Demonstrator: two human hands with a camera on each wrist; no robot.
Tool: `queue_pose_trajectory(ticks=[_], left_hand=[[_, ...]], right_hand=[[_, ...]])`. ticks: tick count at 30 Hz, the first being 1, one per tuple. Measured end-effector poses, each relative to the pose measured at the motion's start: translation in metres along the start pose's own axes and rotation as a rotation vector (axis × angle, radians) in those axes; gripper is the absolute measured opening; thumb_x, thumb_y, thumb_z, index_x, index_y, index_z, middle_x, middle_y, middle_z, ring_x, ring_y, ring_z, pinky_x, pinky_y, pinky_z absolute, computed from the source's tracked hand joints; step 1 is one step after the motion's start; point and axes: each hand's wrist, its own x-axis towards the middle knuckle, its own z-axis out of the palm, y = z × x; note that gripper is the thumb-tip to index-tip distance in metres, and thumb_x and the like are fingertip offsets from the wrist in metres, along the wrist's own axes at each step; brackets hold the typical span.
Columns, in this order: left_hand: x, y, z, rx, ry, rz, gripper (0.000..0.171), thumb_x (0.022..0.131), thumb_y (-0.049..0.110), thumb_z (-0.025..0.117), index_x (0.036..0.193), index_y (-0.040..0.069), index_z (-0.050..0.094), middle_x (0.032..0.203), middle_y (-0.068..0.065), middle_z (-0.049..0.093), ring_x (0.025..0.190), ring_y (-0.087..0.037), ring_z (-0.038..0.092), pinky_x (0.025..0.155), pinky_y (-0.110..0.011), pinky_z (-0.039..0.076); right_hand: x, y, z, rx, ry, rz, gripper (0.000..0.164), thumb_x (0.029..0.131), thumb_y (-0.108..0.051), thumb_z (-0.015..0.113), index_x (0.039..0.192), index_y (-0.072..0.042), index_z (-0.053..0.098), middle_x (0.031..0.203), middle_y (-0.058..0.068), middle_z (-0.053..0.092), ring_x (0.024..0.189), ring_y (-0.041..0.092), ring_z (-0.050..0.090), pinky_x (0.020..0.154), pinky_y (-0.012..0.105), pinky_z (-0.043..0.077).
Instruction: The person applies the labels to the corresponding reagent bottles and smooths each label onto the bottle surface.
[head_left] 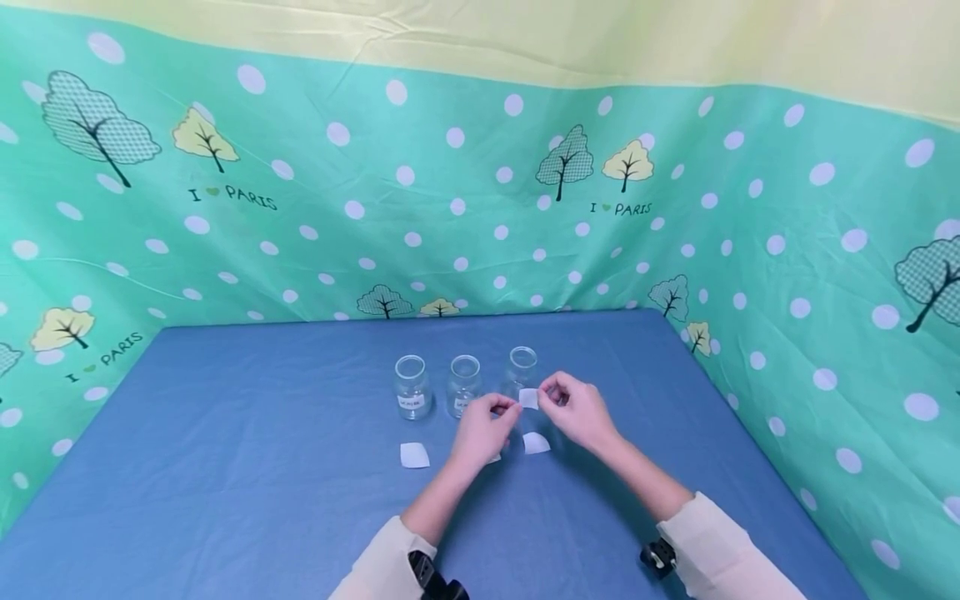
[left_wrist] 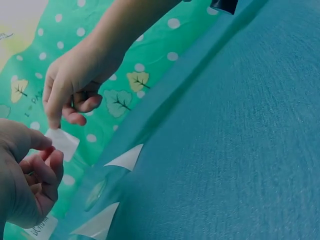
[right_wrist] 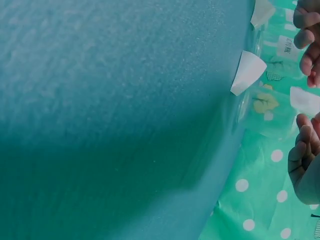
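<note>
A small white sticker label (head_left: 528, 398) is stretched between my two hands, in front of the right glass jar (head_left: 522, 364). My left hand (head_left: 480, 432) pinches its left edge between thumb and finger. At the opposite edge, the fingertips of my right hand (head_left: 581, 412) pinch it too. The left wrist view shows the label (left_wrist: 65, 145) between both sets of fingertips. Whether it touches the jar I cannot tell. Left of that jar stand the middle jar (head_left: 464, 377) and the left jar (head_left: 412, 385), each bearing a white label with dark writing.
Curled white paper pieces lie on the blue cloth-covered table (head_left: 247, 467) before the jars: a left piece (head_left: 414, 456), a right piece (head_left: 536, 443), and a middle piece (head_left: 494, 457) mostly hidden by my left hand. A green dotted curtain (head_left: 450, 167) rises behind and at the right.
</note>
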Motion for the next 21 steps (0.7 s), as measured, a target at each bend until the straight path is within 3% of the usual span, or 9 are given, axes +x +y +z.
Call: queue_pose_trajectory(ticks=[10, 17, 21], left_hand=[[0.0055, -0.0075, 0.0033, -0.234, 0.051, -0.08, 0.029, 0.088, 0.027, 0.064, 0.098, 0.0, 0.068, 0.085, -0.015, 0.068, 0.044, -0.005, 0.052, 0.041, -0.019, 0.041], [0.0067, -0.0062, 0.0003, -0.307, 0.031, -0.143, 0.03, 0.089, 0.028, 0.061, 0.099, 0.0, 0.068, 0.094, -0.022, 0.067, 0.047, -0.005, 0.054, 0.039, -0.019, 0.039], [0.0071, -0.0067, -0.0012, -0.294, 0.028, -0.154, 0.028, 0.089, 0.025, 0.061, 0.099, 0.0, 0.068, 0.093, -0.022, 0.068, 0.047, -0.005, 0.053, 0.04, -0.018, 0.039]], right_hand=[[-0.0041, 0.0005, 0.003, -0.027, -0.033, -0.286, 0.004, 0.086, -0.013, 0.064, 0.087, -0.012, 0.067, 0.063, -0.008, 0.054, 0.055, -0.001, 0.046, 0.052, 0.018, 0.042], [-0.0062, -0.0022, 0.0063, -0.121, -0.029, -0.396, 0.006, 0.083, -0.012, 0.068, 0.088, -0.015, 0.068, 0.064, -0.008, 0.056, 0.055, -0.001, 0.046, 0.052, 0.015, 0.042], [-0.0075, -0.0026, 0.0082, -0.149, -0.04, -0.398, 0.007, 0.083, -0.016, 0.069, 0.091, -0.015, 0.068, 0.065, -0.008, 0.057, 0.055, -0.001, 0.046, 0.053, 0.014, 0.042]])
